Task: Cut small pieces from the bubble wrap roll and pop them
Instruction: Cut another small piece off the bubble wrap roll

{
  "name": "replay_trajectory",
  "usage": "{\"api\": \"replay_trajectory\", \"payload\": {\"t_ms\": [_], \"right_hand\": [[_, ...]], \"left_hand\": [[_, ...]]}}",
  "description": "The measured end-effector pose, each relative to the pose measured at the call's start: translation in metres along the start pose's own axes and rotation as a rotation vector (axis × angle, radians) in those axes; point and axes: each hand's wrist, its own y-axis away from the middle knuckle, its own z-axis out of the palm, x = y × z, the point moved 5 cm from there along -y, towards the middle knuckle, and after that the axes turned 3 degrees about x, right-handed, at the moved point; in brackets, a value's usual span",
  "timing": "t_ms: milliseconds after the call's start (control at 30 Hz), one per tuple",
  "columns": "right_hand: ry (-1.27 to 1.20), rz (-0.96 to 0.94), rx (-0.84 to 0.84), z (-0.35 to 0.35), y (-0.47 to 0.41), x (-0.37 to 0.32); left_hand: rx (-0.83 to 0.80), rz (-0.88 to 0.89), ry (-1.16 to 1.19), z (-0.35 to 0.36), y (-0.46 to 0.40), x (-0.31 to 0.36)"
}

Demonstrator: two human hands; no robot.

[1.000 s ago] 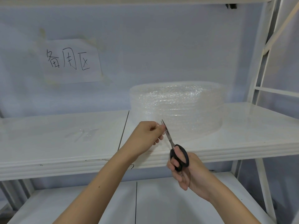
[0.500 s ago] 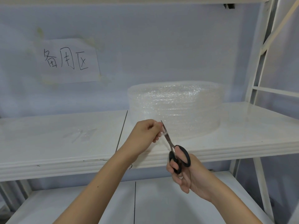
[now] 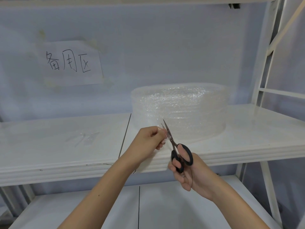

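Left hand [image 3: 149, 139]: closed in a pinch on a small clear strip of bubble wrap [image 3: 165, 138], held just in front of the roll.
Right hand [image 3: 189, 172]: my fingers through the black loops of the scissors [image 3: 176, 149]; blades point up and far, slightly parted, around the strip next to my left fingertips.
Bubble wrap roll [image 3: 179, 111]: lying flat on the upper white shelf [image 3: 66, 146], right of the shelf's seam, near the back wall.
Cut pieces [image 3: 85, 138]: a few clear scraps on the shelf, well left of the roll.
Paper sign [image 3: 71, 63]: taped to the wall, far left, handwritten characters.
Lower shelf [image 3: 99, 212]: beneath my forearms.
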Motion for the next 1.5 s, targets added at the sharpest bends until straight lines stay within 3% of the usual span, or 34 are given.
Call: {"api": "replay_trajectory", "payload": {"t_ms": [1100,1300,1500], "right_hand": [[0.031,-0.055,0.068,0.0,0.003,-0.017],[0.035,-0.044,0.079,0.001,0.003,-0.016],[0.034,-0.045,0.086,0.003,0.003,-0.014]], "left_hand": [[-0.154,0.02,-0.011,0.001,0.003,0.003],[0.065,-0.115,0.021,-0.018,-0.008,0.007],[0.142,0.018,-0.111,-0.012,-0.018,0.014]]}}
